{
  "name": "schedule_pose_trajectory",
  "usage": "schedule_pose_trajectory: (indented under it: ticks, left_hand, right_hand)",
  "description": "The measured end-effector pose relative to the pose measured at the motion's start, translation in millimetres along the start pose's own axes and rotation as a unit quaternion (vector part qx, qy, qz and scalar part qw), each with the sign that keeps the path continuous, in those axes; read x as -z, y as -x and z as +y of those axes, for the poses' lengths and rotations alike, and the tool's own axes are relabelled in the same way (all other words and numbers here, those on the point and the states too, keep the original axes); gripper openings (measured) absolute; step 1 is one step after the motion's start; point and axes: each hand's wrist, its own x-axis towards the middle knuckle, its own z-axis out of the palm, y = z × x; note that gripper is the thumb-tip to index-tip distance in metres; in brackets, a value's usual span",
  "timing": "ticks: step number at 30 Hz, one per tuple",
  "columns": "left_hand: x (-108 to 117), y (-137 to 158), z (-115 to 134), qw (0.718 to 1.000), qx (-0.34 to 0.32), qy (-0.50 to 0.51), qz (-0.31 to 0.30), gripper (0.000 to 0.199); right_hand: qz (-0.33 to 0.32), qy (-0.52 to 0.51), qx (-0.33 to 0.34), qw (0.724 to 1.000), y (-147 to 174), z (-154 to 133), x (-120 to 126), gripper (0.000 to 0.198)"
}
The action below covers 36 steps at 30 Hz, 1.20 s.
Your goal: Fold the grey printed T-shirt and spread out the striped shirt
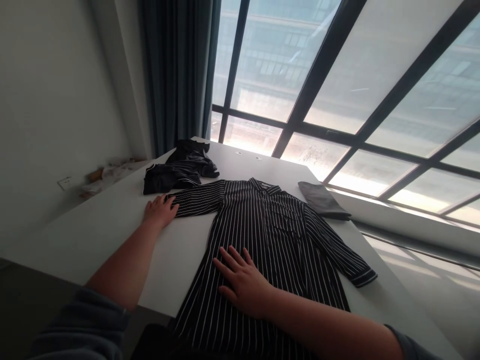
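A black shirt with white stripes (258,225) lies spread out on the white table (180,270), its collar toward the window and its lower end at the near edge. My left hand (161,211) rests at the end of the left-side sleeve, fingers apart over the cuff, which they partly hide. On the shirt's lower front, my right hand (245,285) lies flat with its fingers spread, touching the cloth and holding nothing. The other sleeve (337,245) stretches out to the right, slanting toward the near side.
Crumpled dark clothing (180,170) lies at the table's far left. A folded grey cloth (323,201) sits at the right edge near the window. A dark curtain (176,75) hangs behind the table, and a wall is at the left.
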Motion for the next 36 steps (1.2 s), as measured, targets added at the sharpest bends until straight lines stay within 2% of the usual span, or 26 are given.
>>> schedule_pose_trajectory:
  ticks: [4,9,13,18,22,25,29,33,36]
  left_hand:
    - [0,-2,-1,1.0,-0.002,-0.008,-0.003,0.069]
    - [3,-1,0,1.0,-0.005,0.002,0.003,0.069]
    - [5,0,1,1.0,-0.006,0.008,0.0,0.068]
    - [5,2,-4,0.998,0.003,0.03,0.048,0.056]
    - [7,2,-8,0.997,-0.008,0.043,0.062,0.045]
    - [10,2,-10,0.996,-0.007,0.05,0.076,0.042]
    - [11,0,-10,0.991,-0.022,0.086,0.099,0.042]
    - [12,-3,-10,0.977,-0.026,0.146,0.155,0.042]
    - [13,-5,-12,0.967,-0.013,0.177,0.18,0.045]
  right_hand:
    - [-0.017,-0.011,0.03,0.999,24,-16,-12,0.076]
    - [-0.018,-0.004,0.081,0.997,34,-25,-18,0.072]
    - [-0.001,-0.003,0.078,0.997,34,-25,-18,0.071]
    - [0.001,-0.016,0.065,0.998,36,-27,-14,0.067]
    - [0.025,-0.03,0.018,0.999,45,-19,-3,0.067]
    - [0.075,-0.019,-0.052,0.996,58,7,3,0.066]
    - [0.146,0.016,-0.187,0.971,95,77,0,0.068]
    - [0.223,0.055,-0.337,0.913,157,165,-16,0.073]
    - [0.254,0.075,-0.404,0.876,212,219,-40,0.08]
